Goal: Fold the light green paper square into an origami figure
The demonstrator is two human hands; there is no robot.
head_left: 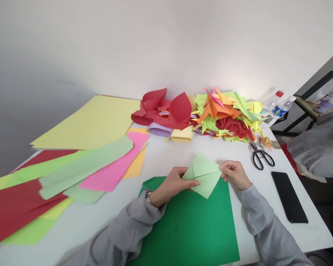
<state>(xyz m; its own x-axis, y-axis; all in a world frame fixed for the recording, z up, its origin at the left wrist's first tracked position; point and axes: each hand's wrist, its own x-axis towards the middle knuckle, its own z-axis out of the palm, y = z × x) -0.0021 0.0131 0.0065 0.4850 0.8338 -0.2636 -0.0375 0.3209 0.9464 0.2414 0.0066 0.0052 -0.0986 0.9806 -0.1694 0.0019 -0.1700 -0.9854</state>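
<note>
Between my two hands is a folded pale green paper (207, 170), roughly diamond-shaped, with a crease or slit running across its middle. My left hand (176, 184) grips its left side, thumb on top and fingers underneath. At the right corner, my right hand (234, 173) pinches the paper between thumb and fingertips. Beneath them a dark green sheet (191, 229) lies flat on the white table (161, 157). The undersides of the folded paper and some fingertips are hidden.
Paper strips, including a pink one (119, 162), and a large yellow sheet (91, 122) lie left. Red curled paper (180, 109) and a heap of folded paper shapes (219, 111) line the wall. Scissors (261, 155), a black phone (289, 197) and bottles (280, 107) are right.
</note>
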